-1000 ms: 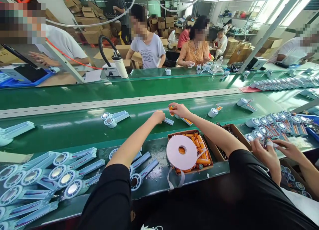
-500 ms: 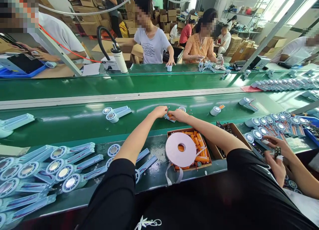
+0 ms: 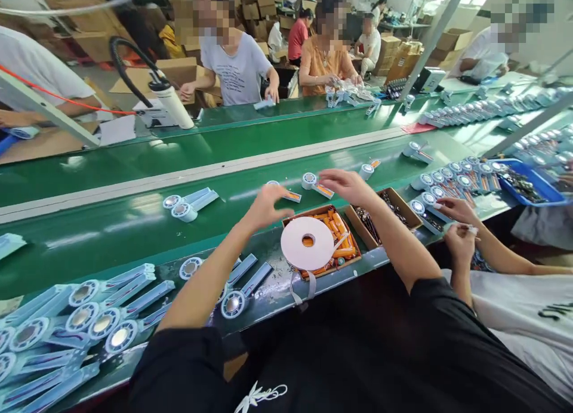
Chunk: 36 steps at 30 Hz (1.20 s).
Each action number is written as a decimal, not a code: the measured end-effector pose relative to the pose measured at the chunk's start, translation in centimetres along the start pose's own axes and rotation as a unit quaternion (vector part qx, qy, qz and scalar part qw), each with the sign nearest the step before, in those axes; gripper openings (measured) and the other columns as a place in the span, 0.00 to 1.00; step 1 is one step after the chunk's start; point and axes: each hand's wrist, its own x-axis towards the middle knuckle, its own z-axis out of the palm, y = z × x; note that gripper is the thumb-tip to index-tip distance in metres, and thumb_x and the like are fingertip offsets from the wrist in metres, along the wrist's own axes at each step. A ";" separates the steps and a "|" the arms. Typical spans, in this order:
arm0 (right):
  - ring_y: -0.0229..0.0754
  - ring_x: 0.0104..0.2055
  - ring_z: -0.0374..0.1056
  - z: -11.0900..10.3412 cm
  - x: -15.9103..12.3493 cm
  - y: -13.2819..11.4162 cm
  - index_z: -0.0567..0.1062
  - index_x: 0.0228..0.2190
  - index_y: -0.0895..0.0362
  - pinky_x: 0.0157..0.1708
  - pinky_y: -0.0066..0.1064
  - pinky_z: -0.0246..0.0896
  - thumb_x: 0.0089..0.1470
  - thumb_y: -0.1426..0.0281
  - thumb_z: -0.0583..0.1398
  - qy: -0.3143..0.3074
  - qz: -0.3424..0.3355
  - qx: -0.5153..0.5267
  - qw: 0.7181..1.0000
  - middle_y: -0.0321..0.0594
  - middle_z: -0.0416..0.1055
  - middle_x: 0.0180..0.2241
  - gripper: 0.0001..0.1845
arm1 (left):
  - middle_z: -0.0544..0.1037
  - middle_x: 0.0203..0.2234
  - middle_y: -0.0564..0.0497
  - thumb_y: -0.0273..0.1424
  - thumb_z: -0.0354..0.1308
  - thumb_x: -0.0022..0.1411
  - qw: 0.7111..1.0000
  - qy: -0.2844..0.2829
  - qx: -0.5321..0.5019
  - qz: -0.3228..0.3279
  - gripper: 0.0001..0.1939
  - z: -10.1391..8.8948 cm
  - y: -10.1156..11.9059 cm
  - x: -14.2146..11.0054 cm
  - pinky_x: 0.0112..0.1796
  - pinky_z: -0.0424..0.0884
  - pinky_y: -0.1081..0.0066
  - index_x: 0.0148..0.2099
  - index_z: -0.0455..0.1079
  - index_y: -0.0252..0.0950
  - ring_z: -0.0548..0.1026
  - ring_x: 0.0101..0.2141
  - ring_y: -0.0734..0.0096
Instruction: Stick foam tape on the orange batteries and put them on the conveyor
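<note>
Your left hand point(image 3: 265, 209): fingers spread; right hand point(image 3: 351, 187): fingers loosely extended. Fan housing point(image 3: 308, 180), twelve o'clock: likely light, stiff; grip handle point(image 3: 324, 190).

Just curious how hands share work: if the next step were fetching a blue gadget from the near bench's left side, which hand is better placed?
Left, I'd say. The left hand looks empty and is nearer those blue gadgets; the right hand would probably have to cross the left arm.

A black hose point(image 3: 120, 73) arches to the top of a white cylinder point(image 3: 177, 107); cardboard boxes point(image 3: 387, 54) stand behind a person in an orange top point(image 3: 323, 59).
</note>
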 end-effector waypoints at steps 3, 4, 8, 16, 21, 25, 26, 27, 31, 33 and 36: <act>0.42 0.35 0.78 -3.0 -10.1 -0.3 0.84 0.46 0.53 0.38 0.33 0.74 0.63 0.55 0.63 0.044 0.038 0.042 0.997 0.38 0.83 0.35 0.18 | 0.71 0.65 0.42 0.48 0.74 0.54 0.981 -0.098 0.000 0.166 0.42 1.4 5.0 -6.1 0.69 0.52 0.45 0.68 0.67 0.44 0.61 0.68 0.44; 0.42 0.34 0.77 -2.9 -12.7 -0.5 0.85 0.44 0.52 0.36 0.33 0.74 0.60 0.55 0.66 0.008 0.048 0.032 0.998 0.38 0.83 0.34 0.17 | 0.70 0.67 0.41 0.45 0.74 0.54 0.979 -0.115 0.013 0.166 0.44 2.0 6.2 -7.6 0.69 0.51 0.44 0.70 0.65 0.44 0.60 0.69 0.44; 0.51 0.46 0.77 0.8 -18.0 -1.2 0.83 0.51 0.49 0.51 0.46 0.74 0.55 0.61 0.71 -0.087 0.049 -0.054 0.994 0.46 0.81 0.44 0.21 | 0.72 0.66 0.42 0.31 0.67 0.61 0.985 -0.135 0.031 0.104 0.39 3.4 8.2 -9.4 0.67 0.54 0.40 0.72 0.62 0.46 0.63 0.67 0.45; 0.47 0.48 0.76 5.2 -18.7 -1.3 0.81 0.41 0.50 0.53 0.43 0.74 0.53 0.62 0.72 0.191 0.108 0.162 0.962 0.41 0.79 0.43 0.14 | 0.74 0.60 0.43 0.27 0.61 0.64 0.997 0.061 -0.010 0.038 0.33 2.7 8.1 -13.4 0.65 0.61 0.44 0.70 0.64 0.43 0.61 0.62 0.46; 0.43 0.50 0.77 6.9 -16.2 -3.2 0.77 0.48 0.51 0.56 0.39 0.74 0.48 0.62 0.76 0.271 0.135 0.362 0.882 0.38 0.80 0.44 0.26 | 0.75 0.57 0.43 0.23 0.62 0.62 0.987 0.158 -0.006 0.006 0.34 4.8 9.3 -15.9 0.62 0.66 0.45 0.68 0.64 0.44 0.62 0.61 0.46; 0.44 0.53 0.77 7.3 -13.7 -4.4 0.77 0.50 0.53 0.56 0.39 0.74 0.46 0.65 0.77 0.241 0.109 0.392 0.881 0.41 0.82 0.46 0.30 | 0.76 0.55 0.43 0.22 0.63 0.61 0.980 0.198 0.001 0.010 0.32 6.1 9.4 -16.3 0.60 0.67 0.46 0.65 0.66 0.42 0.63 0.60 0.45; 0.45 0.53 0.77 7.2 -13.4 -4.7 0.76 0.50 0.52 0.54 0.38 0.76 0.45 0.65 0.77 0.232 0.110 0.413 0.874 0.42 0.82 0.46 0.31 | 0.76 0.54 0.43 0.21 0.64 0.61 0.978 0.208 0.006 0.012 0.31 6.1 9.4 -16.4 0.60 0.67 0.46 0.65 0.66 0.41 0.63 0.60 0.45; 0.45 0.53 0.78 7.1 -13.2 -4.9 0.77 0.49 0.52 0.52 0.38 0.77 0.43 0.66 0.78 0.225 0.112 0.432 0.866 0.41 0.83 0.46 0.31 | 0.76 0.54 0.43 0.21 0.64 0.61 0.976 0.217 0.012 0.013 0.30 6.2 9.3 -16.6 0.59 0.67 0.46 0.64 0.67 0.41 0.63 0.60 0.45; 0.44 0.43 0.80 7.0 -13.4 -5.9 0.80 0.41 0.53 0.41 0.35 0.80 0.41 0.64 0.79 0.217 0.144 0.501 0.826 0.39 0.84 0.43 0.25 | 0.77 0.53 0.42 0.21 0.64 0.62 0.971 0.238 0.030 0.011 0.29 5.9 9.3 -17.2 0.59 0.66 0.47 0.64 0.68 0.41 0.64 0.59 0.45; 0.43 0.40 0.81 7.2 -13.8 -6.4 0.82 0.40 0.53 0.40 0.35 0.80 0.41 0.64 0.79 0.215 0.168 0.499 0.823 0.38 0.84 0.42 0.24 | 0.78 0.54 0.42 0.21 0.65 0.62 0.971 0.234 0.037 0.010 0.29 5.8 9.5 -17.5 0.59 0.66 0.47 0.64 0.68 0.40 0.63 0.59 0.45; 0.44 0.41 0.81 7.8 -14.2 -7.1 0.85 0.42 0.55 0.46 0.37 0.79 0.39 0.64 0.79 0.177 0.195 0.448 0.854 0.40 0.84 0.42 0.25 | 0.79 0.54 0.43 0.19 0.65 0.62 0.974 0.218 0.059 0.030 0.30 5.9 9.8 -17.8 0.60 0.65 0.49 0.65 0.69 0.41 0.64 0.59 0.46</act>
